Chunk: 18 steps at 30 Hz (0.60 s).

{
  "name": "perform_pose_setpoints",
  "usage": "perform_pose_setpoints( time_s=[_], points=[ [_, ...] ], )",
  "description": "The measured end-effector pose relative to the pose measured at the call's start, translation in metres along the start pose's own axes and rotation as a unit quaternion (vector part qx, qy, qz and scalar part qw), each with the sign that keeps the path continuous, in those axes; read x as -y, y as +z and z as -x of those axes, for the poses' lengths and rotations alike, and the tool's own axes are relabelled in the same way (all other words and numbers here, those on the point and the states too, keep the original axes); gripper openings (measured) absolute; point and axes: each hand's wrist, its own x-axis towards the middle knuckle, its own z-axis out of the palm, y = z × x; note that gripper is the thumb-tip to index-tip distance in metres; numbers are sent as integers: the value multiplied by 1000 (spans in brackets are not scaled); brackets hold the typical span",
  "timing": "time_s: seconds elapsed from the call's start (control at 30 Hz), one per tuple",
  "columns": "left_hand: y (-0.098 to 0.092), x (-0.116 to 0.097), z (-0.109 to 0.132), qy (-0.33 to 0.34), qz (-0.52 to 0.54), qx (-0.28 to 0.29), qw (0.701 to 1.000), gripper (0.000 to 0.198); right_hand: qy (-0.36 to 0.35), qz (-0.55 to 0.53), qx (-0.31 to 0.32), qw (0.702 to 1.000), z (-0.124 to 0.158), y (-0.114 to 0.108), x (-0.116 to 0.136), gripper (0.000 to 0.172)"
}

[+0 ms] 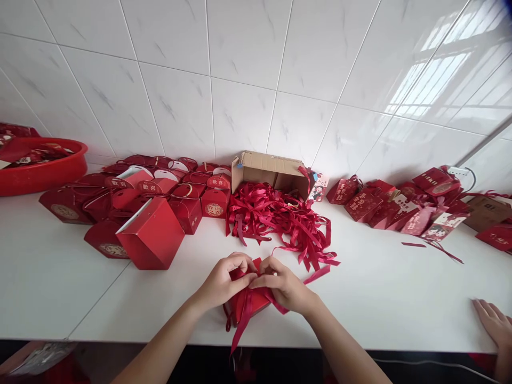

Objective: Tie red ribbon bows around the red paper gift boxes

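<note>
A red gift box (260, 305) sits on the white table close to the front edge, between my two hands. Across its top runs a dark red ribbon (245, 314); one end hangs toward me and another sticks out to the right. My left hand (228, 277) pinches the ribbon at the top of the box. Right beside it, my right hand (282, 282) has thumb and fingers closed on the ribbon too. The fingertips meet, so the exact shape of the ribbon there is hidden.
A pile of loose ribbons (276, 213) spills from a cardboard box (272, 161). Red gift boxes (154, 234) crowd the left, near a red basin (48, 173). More decorated boxes (400, 210) stand right. Another person's hand (494, 320) rests at the right edge.
</note>
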Motion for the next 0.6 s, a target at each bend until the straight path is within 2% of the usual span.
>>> perform_pose_setpoints(
  time_s=[0.1,0.2,0.37,0.6],
  points=[
    [-1,-1,0,-15,15,10,1000,33,30,-24,-41,998,0,0,0,19],
    [-2,1,-1,-19,22,17,999,34,55,-40,-51,996,1,2,-1,13],
    [-2,4,-3,-44,35,19,998,37,70,-49,-63,994,3,1,-2,15],
    [-2,6,0,-67,50,17,996,37,108,-36,-127,985,15,-4,-5,21]
  ],
)
